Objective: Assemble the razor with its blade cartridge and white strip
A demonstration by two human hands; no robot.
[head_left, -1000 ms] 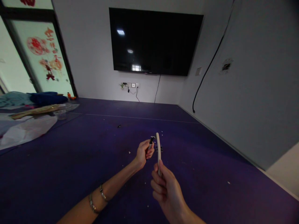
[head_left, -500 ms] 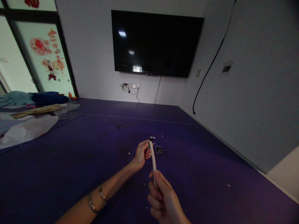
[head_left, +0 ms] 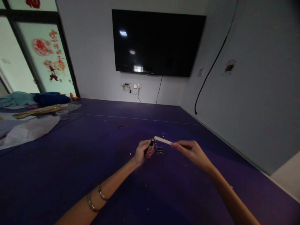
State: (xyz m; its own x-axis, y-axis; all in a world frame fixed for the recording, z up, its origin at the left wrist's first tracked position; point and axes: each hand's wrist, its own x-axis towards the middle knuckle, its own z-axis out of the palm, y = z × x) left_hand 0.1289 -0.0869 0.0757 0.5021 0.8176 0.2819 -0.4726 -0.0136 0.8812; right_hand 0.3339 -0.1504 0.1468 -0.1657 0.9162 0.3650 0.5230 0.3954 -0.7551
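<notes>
Change, stick: the pale stick (head_left: 163, 140) has been swung over since half a second ago; then it was pointed up and away across the tool handle, now it is laid nearly level, pointed left.
Change, right hand: the right hand (head_left: 193, 153) has been moved up and rightward, forearm now brought in from the lower right.
Left hand: the left hand (head_left: 141, 152) is kept in about the same place; fingers closed around the dark-handled tool (head_left: 149, 147), head end left exposed at the top.
Right hand grip: stick's far end pinched between thumb and fingers; hand otherwise loosely folded.
Stick vs hands: spanned across the gap between both hands; rounded tip brought up to the tool head. Contact cannot be told at this size.
Tool vs hands: held upright with a lean, in the left hand, left of the stick.
Dark case: a small dark case (head_left: 160, 150) is seen on the purple floor (head_left: 93, 150), just below the stick in view, held by neither hand.
Left wrist: two bracelets (head_left: 92, 204) worn on the forearm.
</notes>
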